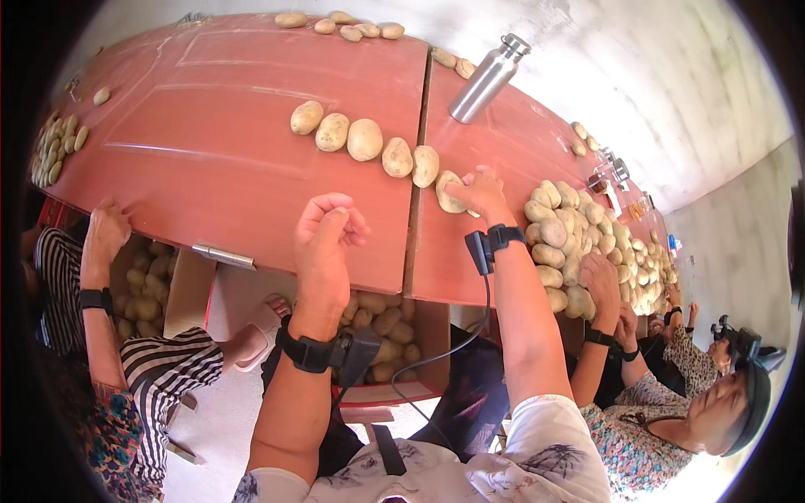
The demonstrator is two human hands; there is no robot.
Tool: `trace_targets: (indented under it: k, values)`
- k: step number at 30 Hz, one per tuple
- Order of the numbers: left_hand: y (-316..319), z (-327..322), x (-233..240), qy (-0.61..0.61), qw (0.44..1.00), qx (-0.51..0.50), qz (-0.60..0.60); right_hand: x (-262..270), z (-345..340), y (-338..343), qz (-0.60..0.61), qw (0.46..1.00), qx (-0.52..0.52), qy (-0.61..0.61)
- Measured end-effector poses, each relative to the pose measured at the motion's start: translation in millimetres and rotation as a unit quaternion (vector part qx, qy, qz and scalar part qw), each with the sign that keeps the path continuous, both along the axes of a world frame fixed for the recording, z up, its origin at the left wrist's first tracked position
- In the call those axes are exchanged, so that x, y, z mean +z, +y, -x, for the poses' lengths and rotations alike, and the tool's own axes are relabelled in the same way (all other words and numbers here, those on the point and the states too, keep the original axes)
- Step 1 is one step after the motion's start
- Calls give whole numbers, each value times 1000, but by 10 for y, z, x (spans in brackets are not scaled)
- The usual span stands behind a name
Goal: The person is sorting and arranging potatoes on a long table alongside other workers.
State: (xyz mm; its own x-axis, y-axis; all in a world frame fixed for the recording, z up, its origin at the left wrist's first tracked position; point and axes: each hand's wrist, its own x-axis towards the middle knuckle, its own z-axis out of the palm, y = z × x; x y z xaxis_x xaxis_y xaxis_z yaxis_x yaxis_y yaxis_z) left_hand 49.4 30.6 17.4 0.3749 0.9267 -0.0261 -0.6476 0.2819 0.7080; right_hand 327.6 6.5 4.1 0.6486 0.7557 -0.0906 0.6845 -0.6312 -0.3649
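My right hand is on a potato, fingers and thumb against its right side, at the right end of a slanting row. A bit of another potato shows beneath that hand. Several more potatoes continue the row up and to the left across the red tabletop. Nearer the front edge, my left hand is raised above the table with its fingers loosely curled, and nothing shows in it. A cardboard box of potatoes sits below the table edge in front of me.
To the right lies a large potato pile, with a co-worker's hand at it. A steel bottle stands at the back. A narrow gap splits the tabletop. Another person's hand rests at the left edge. Dark cables hang from my wrist straps.
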Motion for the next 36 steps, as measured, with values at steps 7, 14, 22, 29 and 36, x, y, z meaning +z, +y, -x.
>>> trace_targets:
  k: [7,14,22,29,36]
  values:
    - [-112,-215,85,0,998,-61,-35,7,370,-860,12,984,96,-149]
    - [-60,-67,-205,50,988,-136,-61,-72,930,-864,-48,995,51,-78]
    - [-198,-324,-139,140,971,-165,-105,-28,804,-1057,-109,988,82,-77]
    - [-255,-422,-162,178,965,-156,-111,-133,725,-1058,-145,985,80,-49]
    - [-233,-385,-192,180,963,-162,-118,-99,735,-1148,-170,978,104,-58]
